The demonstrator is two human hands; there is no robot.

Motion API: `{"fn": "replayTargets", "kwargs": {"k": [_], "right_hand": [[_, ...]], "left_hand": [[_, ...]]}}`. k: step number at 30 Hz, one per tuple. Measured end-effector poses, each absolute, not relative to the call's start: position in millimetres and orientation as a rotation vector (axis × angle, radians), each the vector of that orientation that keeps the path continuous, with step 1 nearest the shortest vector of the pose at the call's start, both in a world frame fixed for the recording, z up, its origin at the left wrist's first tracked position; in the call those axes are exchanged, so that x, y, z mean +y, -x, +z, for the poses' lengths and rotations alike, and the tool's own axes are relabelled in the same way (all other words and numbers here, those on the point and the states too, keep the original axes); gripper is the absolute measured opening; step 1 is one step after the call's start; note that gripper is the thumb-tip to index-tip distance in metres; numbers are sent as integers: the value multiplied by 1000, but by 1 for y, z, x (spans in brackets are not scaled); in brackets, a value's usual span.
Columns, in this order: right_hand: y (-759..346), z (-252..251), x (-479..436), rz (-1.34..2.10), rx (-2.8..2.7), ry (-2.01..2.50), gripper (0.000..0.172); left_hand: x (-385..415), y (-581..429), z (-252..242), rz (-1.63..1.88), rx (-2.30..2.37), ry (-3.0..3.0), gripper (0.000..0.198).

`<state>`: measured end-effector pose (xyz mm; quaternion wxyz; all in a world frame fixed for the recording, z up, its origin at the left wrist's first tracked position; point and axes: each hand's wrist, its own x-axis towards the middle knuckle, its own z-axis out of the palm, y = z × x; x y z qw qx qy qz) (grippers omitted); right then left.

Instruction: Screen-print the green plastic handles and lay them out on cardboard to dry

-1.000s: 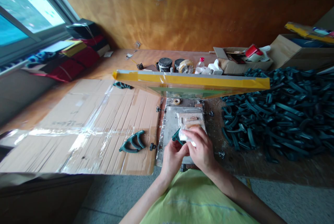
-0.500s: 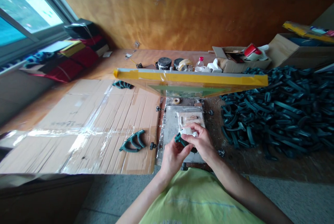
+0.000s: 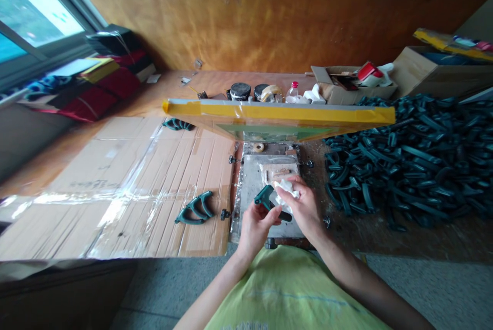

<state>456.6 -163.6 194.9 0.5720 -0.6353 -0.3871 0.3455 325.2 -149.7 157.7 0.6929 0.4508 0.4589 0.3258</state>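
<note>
Held in my left hand (image 3: pixel 256 225) is a dark green plastic part (image 3: pixel 264 196), its upper end showing above my fingers and its dark lower end pointing right. My right hand (image 3: pixel 304 204) grips a crumpled white cloth or tissue (image 3: pixel 287 194) close beside the part. Whether the cloth touches the part I cannot tell. Both hands are over a grey metal plate (image 3: pixel 252 173) with a small pale jig block (image 3: pixel 279 170) on it. To the left, a similar green part with open ribs (image 3: pixel 195 208) lies on a cardboard sheet (image 3: pixel 127 181).
A yellow-taped screen frame (image 3: pixel 277 110) stands tilted up behind the plate. On the right is a large heap of green parts (image 3: pixel 408 160). Jars (image 3: pixel 240 91), a red-capped bottle (image 3: pixel 294 89) and cardboard boxes (image 3: pixel 427 68) line the back. A tape roll (image 3: pixel 258 148) lies under the frame.
My right hand with the white cloth has moved slightly right, off the green part's upper end. More of the part now shows in my left hand. The view has shifted slightly.
</note>
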Motion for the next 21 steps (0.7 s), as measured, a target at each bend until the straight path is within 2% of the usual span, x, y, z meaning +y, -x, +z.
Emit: {"fn": "replayTargets", "kwargs": {"k": [4, 8, 17, 21], "right_hand": [[-442, 197, -166, 802, -1020, 1515, 16], [-437, 190, -162, 706, -1001, 1508, 28], [-449, 177, -152, 800, -687, 1552, 32], [-470, 176, -152, 764, -530, 1539, 37]], "left_hand": [[-153, -327, 150, 747, 952, -1049, 35], [-154, -327, 145, 754, 962, -1142, 28], [-156, -325, 158, 721, 1026, -1325, 28], [-156, -327, 164, 683, 989, -1132, 37]]}}
